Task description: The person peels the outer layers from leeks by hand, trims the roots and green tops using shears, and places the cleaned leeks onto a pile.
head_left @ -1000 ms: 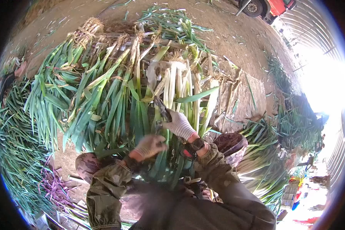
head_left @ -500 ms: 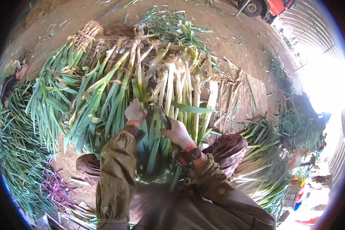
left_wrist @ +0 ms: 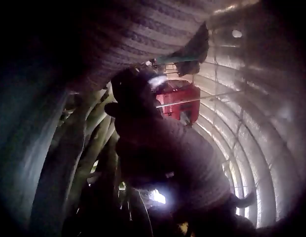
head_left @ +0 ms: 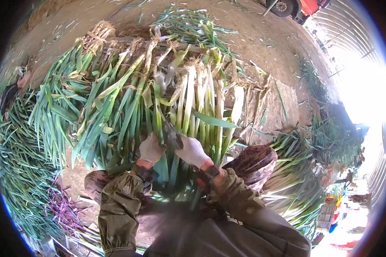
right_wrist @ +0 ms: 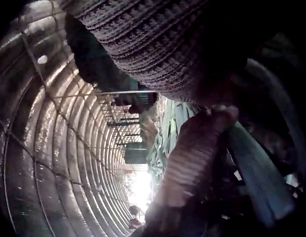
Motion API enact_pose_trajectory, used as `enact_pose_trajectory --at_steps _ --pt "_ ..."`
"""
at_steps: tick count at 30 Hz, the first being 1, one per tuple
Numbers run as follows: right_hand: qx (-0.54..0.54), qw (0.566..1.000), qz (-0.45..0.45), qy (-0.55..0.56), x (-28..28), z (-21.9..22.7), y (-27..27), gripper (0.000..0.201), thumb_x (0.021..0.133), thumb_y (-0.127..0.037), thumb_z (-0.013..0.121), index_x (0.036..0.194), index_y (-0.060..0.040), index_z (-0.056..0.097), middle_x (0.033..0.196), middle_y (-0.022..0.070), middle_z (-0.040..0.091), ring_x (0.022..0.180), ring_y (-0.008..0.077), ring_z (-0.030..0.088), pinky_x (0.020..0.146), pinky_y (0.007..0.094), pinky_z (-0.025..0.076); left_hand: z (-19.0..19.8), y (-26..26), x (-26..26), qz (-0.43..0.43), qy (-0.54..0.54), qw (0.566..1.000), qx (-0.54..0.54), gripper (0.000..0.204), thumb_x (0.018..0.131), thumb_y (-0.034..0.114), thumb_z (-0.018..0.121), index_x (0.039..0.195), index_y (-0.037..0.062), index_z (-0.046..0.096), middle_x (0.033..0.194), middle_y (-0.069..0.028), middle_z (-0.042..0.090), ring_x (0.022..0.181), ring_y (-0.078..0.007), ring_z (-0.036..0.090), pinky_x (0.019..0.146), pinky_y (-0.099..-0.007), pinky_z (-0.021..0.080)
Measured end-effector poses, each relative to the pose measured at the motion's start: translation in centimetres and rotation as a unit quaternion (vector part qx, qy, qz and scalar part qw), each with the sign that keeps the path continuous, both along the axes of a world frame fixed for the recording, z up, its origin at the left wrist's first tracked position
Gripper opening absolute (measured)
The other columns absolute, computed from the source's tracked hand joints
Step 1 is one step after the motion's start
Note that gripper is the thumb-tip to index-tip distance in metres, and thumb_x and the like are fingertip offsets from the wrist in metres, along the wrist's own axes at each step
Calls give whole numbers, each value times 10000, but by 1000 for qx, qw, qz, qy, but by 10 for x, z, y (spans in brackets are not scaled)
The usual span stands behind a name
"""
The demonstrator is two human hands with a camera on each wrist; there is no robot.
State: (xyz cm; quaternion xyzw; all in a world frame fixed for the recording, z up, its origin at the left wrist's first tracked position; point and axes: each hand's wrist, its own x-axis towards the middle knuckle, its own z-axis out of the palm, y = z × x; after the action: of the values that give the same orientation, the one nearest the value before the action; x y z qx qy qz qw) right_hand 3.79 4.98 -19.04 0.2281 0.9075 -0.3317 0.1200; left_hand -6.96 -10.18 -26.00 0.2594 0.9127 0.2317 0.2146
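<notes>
My left hand [head_left: 151, 149], in a white knitted glove, grips a leek [head_left: 158, 124] by its green part. In the right wrist view, a broad leaf [right_wrist: 261, 173] comes out below that gloved hand. Close beside it, my right hand [head_left: 192, 150] holds a dark hand tool with a thin nozzle, like an air blow gun [head_left: 172, 136], pointed up along the stalk. Pale skin at the stalk's upper end is blurred. Pale-stemmed leeks [head_left: 197, 100] lie side by side just right of the tool, roots away from me. The wrist views are dark.
Leafy leeks [head_left: 124, 103] lie in a row at left, beside a root-tied bundle [head_left: 96, 38]. Cut leaves [head_left: 193, 28] are heaped beyond. Another leek pile [head_left: 294, 184] lies by my right knee [head_left: 255, 160]. A red vehicle [head_left: 311, 7] stands far back.
My left hand reached up and left to the leeks, then came back toward me with one stalk. The tool in my right hand shifted left, to that stalk.
</notes>
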Motion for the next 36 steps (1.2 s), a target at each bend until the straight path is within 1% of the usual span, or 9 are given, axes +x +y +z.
enact_pose_trajectory --at_steps 5,8,12,20,23,27,31,35,36 --pt "39 999 -16 21 -46 -12 14 486 752 -303 690 1135 -10 625 964 272 683 968 432 653 872 480 524 2 1 1 -10 -17 1000 15 548 792 382 707 1146 3 530 1004 -242 680 919 -429 670 799 -491 541" --pt "38 998 -28 38 -65 -17 19 470 755 -315 700 1107 -9 645 945 273 683 954 430 658 869 462 524 -12 -1 5 -12 5 999 34 519 781 341 706 1135 7 525 982 -241 678 888 -437 668 785 -503 539" --pt "49 998 -32 15 -86 -21 30 509 758 -331 693 1124 16 624 985 267 690 979 422 660 879 463 530 -5 -4 18 -26 22 998 54 513 771 306 720 1139 11 519 966 -232 667 897 -425 662 785 -503 536" --pt "48 997 -60 12 -49 -11 19 519 741 -315 681 1165 -23 619 966 261 690 972 428 657 887 472 521 11 -3 13 -7 -9 999 33 524 786 383 744 1099 20 533 981 -215 669 904 -410 666 777 -485 540" --pt "68 994 -77 43 -44 -14 20 514 741 -316 683 1166 -34 622 978 260 689 978 427 654 889 476 518 9 0 18 -11 -14 1000 25 540 784 412 751 1087 19 539 974 -211 671 904 -404 667 769 -479 540" --pt "38 996 -82 10 -76 -17 34 496 749 -316 685 1141 -16 630 993 257 690 990 422 654 893 468 518 4 -5 20 -33 0 998 50 528 793 406 747 1080 11 545 965 -204 673 891 -403 669 760 -475 540" --pt "63 997 -45 -4 -98 -7 37 497 755 -302 690 1132 16 629 973 259 691 972 412 665 874 448 533 -4 -5 22 -44 56 996 56 530 790 392 755 1082 2 545 982 -209 670 876 -404 673 754 -476 543" --pt "43 997 -60 30 -96 -16 45 517 755 -311 695 1137 30 627 995 270 687 977 413 666 874 445 536 1 -4 20 -40 51 997 31 552 781 392 765 1095 -2 540 999 -209 666 888 -398 676 756 -474 547" --pt "41 998 -46 -6 -92 -14 44 555 748 -321 706 1171 30 620 1007 269 688 983 413 666 877 446 535 4 -2 22 -43 40 998 17 561 778 393 768 1101 -3 536 1001 -209 665 893 -397 676 757 -473 548"
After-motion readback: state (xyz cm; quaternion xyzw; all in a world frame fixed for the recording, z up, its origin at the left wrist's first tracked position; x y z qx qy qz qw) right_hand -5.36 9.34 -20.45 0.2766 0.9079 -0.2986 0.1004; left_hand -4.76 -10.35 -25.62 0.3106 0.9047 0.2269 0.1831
